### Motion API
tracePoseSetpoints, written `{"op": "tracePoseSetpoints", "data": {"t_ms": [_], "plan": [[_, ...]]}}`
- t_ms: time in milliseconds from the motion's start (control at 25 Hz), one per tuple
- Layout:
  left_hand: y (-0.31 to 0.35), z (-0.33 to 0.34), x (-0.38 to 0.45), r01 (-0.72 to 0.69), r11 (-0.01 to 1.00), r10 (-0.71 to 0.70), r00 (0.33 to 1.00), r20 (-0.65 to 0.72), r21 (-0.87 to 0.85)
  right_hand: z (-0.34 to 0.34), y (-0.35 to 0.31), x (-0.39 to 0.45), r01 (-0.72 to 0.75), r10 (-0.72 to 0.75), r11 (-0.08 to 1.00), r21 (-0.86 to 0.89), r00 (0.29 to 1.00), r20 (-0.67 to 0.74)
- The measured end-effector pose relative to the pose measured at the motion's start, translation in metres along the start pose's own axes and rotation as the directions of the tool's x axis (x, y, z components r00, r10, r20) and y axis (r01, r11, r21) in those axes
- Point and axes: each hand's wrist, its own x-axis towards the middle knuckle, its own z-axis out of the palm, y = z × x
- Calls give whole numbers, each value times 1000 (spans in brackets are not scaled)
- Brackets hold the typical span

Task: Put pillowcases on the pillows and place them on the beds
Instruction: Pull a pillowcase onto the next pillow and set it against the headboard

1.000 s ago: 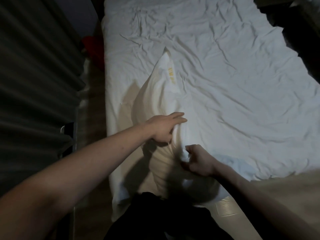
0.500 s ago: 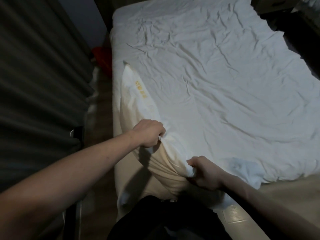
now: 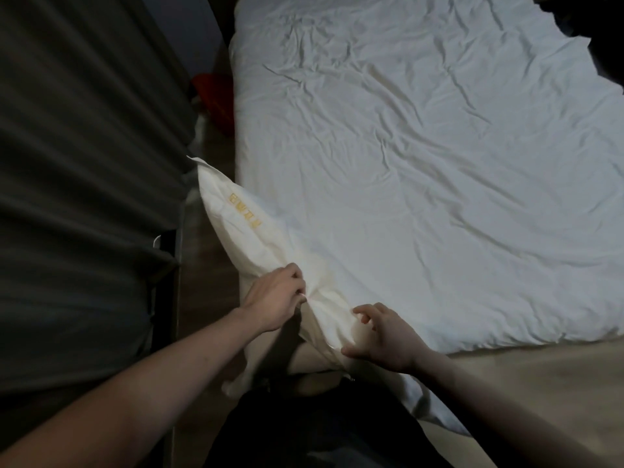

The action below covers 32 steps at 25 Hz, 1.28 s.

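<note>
A white pillow in a pillowcase [image 3: 250, 231] with yellow embroidered letters lies tilted along the bed's near left edge, its far corner sticking out over the gap beside the bed. My left hand [image 3: 275, 300] pinches a fold of the pillowcase near its open end. My right hand [image 3: 383, 337] holds the case's near end with thumb below and fingers loosely curled above. The bed [image 3: 422, 163] is covered by a wrinkled white sheet.
A dark pleated curtain [image 3: 84, 163] hangs on the left, close to the bed. A red object [image 3: 216, 92] sits on the floor in the gap. Bare beige mattress [image 3: 523, 383] shows at the near right. My dark clothing fills the bottom centre.
The pillow has swung left, from lying on the sheet to hanging over the bed's left edge. My left hand went from flat on it to pinching the case; my right hand's fist loosened.
</note>
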Motion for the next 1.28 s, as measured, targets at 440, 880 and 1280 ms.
{"op": "tracePoseSetpoints", "data": {"t_ms": [440,880,1280], "plan": [[-121,-71,14,110,989,-108,994,-31,103,48,-57,12,-138,176,984,115,869,-462],[-223,-99,7,2,968,-72,961,267,252,108,-208,-16,115,127,947,300,723,-679],[-260,-126,-31,22,1000,-20,964,-266,1,77,-276,-12,476,6,811,341,575,-818]]}}
